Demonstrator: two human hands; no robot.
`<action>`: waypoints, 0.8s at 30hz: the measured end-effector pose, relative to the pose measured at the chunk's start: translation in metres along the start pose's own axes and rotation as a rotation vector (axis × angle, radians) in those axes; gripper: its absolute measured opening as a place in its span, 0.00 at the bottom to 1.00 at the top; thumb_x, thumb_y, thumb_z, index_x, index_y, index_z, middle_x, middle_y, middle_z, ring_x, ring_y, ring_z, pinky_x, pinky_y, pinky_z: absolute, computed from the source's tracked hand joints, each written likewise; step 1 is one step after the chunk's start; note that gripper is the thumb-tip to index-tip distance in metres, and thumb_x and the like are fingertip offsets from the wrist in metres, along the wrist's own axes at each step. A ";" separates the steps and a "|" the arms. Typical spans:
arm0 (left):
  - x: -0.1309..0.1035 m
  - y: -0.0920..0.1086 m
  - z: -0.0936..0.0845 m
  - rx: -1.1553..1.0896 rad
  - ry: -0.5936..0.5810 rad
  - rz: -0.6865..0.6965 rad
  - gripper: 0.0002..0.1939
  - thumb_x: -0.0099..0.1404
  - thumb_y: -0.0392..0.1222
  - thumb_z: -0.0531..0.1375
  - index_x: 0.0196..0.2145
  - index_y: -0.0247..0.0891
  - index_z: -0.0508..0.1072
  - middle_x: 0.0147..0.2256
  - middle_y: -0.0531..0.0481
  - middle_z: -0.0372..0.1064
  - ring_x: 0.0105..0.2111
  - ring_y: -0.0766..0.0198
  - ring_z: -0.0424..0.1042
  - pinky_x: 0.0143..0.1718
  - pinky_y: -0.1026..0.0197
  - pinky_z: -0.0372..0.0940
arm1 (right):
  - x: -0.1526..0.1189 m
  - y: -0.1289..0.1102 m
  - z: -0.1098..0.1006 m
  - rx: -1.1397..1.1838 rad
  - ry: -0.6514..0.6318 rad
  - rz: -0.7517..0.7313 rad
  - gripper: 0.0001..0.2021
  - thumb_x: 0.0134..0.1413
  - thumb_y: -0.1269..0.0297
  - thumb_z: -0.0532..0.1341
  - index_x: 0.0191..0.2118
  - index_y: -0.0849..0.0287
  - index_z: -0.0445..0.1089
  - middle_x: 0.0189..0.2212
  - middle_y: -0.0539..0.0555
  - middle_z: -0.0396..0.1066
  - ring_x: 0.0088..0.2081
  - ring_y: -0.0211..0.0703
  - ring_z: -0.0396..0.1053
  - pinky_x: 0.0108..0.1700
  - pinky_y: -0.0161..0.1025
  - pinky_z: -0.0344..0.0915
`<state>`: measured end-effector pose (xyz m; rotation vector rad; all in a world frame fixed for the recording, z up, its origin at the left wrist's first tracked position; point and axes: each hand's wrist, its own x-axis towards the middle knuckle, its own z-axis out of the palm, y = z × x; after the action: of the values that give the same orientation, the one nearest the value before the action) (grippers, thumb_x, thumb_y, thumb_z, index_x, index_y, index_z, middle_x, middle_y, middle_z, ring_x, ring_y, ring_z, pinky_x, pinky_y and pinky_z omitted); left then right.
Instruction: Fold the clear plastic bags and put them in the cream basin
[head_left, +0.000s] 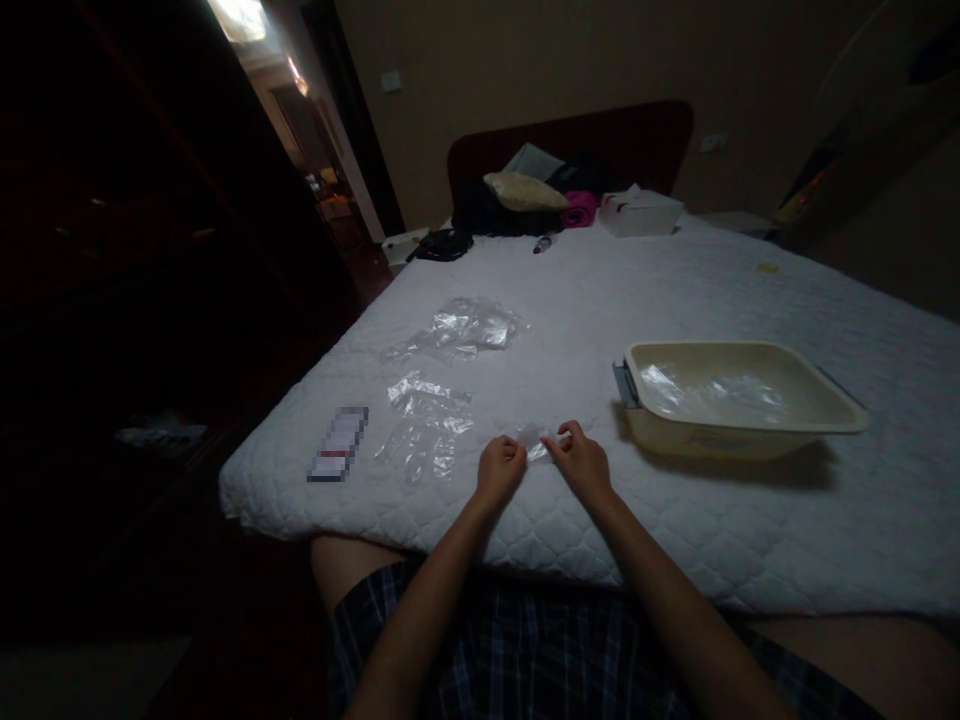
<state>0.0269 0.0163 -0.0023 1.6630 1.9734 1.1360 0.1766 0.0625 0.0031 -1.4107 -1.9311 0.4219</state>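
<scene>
Between my hands, just above the white quilted bed cover, is a small clear plastic bag (535, 446). My left hand (501, 468) is closed, its fingers pinching the bag's left edge. On the other side my right hand (581, 462) pinches the bag's right part between thumb and finger, with the other fingers curled. More clear plastic bags (429, 420) lie loose to the left of my hands. A second heap of clear bags (476, 325) is farther back. To the right stands a cream plastic tub (750, 435) with grey handles; clear bags (712, 392) lie inside it.
A phone (339, 445), blurred out, lies near the bed's left edge. At the far end of the bed (585, 290) are a white box (641, 213), a pale pillow (527, 191), a magenta roll (578, 209) and a dark bag (444, 245). The bed's front edge meets my lap.
</scene>
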 end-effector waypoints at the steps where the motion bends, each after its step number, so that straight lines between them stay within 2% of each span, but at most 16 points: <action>1: 0.000 0.001 0.000 0.008 0.003 -0.018 0.15 0.59 0.40 0.53 0.18 0.37 0.71 0.26 0.51 0.67 0.31 0.65 0.66 0.35 0.63 0.59 | 0.000 0.001 0.000 0.011 -0.002 0.006 0.14 0.51 0.49 0.54 0.35 0.55 0.62 0.19 0.47 0.68 0.21 0.40 0.67 0.22 0.33 0.53; 4: 0.001 0.005 -0.001 0.014 0.003 -0.043 0.15 0.58 0.40 0.53 0.17 0.37 0.70 0.25 0.51 0.67 0.30 0.65 0.66 0.34 0.63 0.59 | -0.001 0.003 -0.001 0.056 0.022 -0.017 0.14 0.53 0.49 0.52 0.35 0.56 0.62 0.21 0.48 0.68 0.22 0.40 0.66 0.23 0.34 0.55; 6: 0.002 0.006 -0.001 0.010 -0.007 -0.041 0.14 0.58 0.40 0.53 0.17 0.37 0.70 0.25 0.51 0.66 0.29 0.65 0.66 0.33 0.64 0.58 | -0.005 0.004 -0.003 0.054 0.091 -0.069 0.14 0.54 0.50 0.53 0.34 0.57 0.62 0.23 0.51 0.67 0.23 0.40 0.65 0.25 0.35 0.58; 9: 0.003 0.007 -0.002 0.004 -0.014 -0.056 0.14 0.58 0.41 0.53 0.17 0.36 0.69 0.23 0.51 0.66 0.27 0.66 0.66 0.31 0.64 0.57 | -0.013 0.002 -0.009 -0.012 0.156 -0.250 0.12 0.55 0.54 0.53 0.32 0.58 0.64 0.26 0.55 0.67 0.29 0.42 0.65 0.31 0.37 0.60; 12: 0.004 0.007 -0.002 -0.004 -0.015 -0.092 0.14 0.58 0.42 0.52 0.18 0.36 0.68 0.22 0.52 0.65 0.26 0.66 0.65 0.28 0.65 0.56 | -0.019 -0.002 -0.013 -0.070 0.052 -0.530 0.09 0.57 0.60 0.53 0.34 0.58 0.67 0.32 0.57 0.69 0.35 0.45 0.65 0.39 0.41 0.61; 14: 0.004 0.006 -0.002 -0.010 -0.012 -0.108 0.13 0.57 0.42 0.52 0.18 0.36 0.67 0.22 0.52 0.64 0.25 0.67 0.65 0.28 0.65 0.56 | -0.020 -0.004 -0.013 -0.102 -0.021 -0.652 0.09 0.57 0.62 0.53 0.37 0.58 0.68 0.35 0.57 0.70 0.38 0.45 0.65 0.42 0.43 0.60; 20: 0.004 0.003 0.000 -0.055 -0.004 -0.075 0.14 0.57 0.41 0.52 0.17 0.36 0.66 0.22 0.53 0.64 0.25 0.67 0.64 0.28 0.65 0.55 | -0.018 -0.001 -0.004 -0.204 -0.085 -0.715 0.09 0.57 0.66 0.54 0.41 0.59 0.68 0.38 0.56 0.71 0.41 0.45 0.66 0.49 0.46 0.56; 24: 0.004 0.000 0.002 -0.057 0.014 -0.098 0.14 0.57 0.42 0.52 0.17 0.36 0.66 0.21 0.53 0.63 0.24 0.67 0.64 0.28 0.65 0.55 | -0.018 -0.001 -0.001 -0.267 -0.117 -0.731 0.09 0.56 0.70 0.55 0.41 0.60 0.69 0.36 0.56 0.72 0.39 0.44 0.66 0.45 0.43 0.58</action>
<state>0.0272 0.0209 -0.0027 1.5163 1.9883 1.1602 0.1794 0.0458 -0.0016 -0.7379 -2.4915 -0.1075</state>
